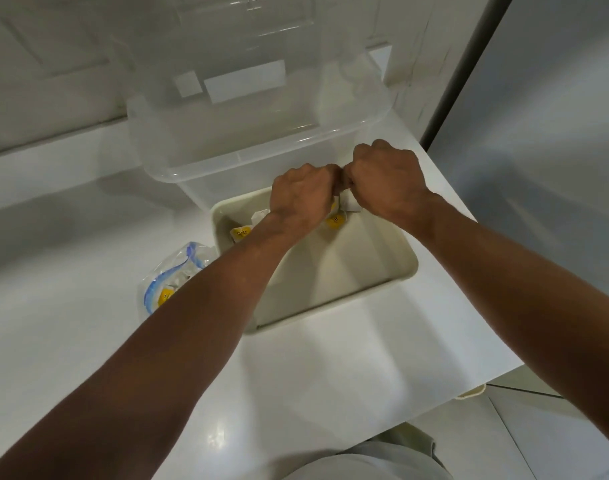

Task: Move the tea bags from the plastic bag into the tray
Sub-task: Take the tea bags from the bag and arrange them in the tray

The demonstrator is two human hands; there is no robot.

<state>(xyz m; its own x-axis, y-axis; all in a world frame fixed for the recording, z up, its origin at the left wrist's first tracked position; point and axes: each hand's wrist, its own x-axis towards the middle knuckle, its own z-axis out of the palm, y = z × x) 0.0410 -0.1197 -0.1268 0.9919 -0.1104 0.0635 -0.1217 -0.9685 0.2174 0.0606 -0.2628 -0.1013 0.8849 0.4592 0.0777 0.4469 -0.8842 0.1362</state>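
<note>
Both forearms reach over the counter (296, 368) so the left hand (301, 195) and right hand (386, 178), fisted together, pinch tea bags (334, 220) above the tray (331, 303), seemingly separating them; more wait in the bag (171, 275) alongside.

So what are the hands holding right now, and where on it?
Both hands, left and right, pinch one tea bag over the tray; the exact grip spot is hidden by the fingers.

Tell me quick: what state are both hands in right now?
Left hand: closed, pinching a white paper tea bag over the cream plastic tray.
Right hand: closed on the same tea bag.
</note>
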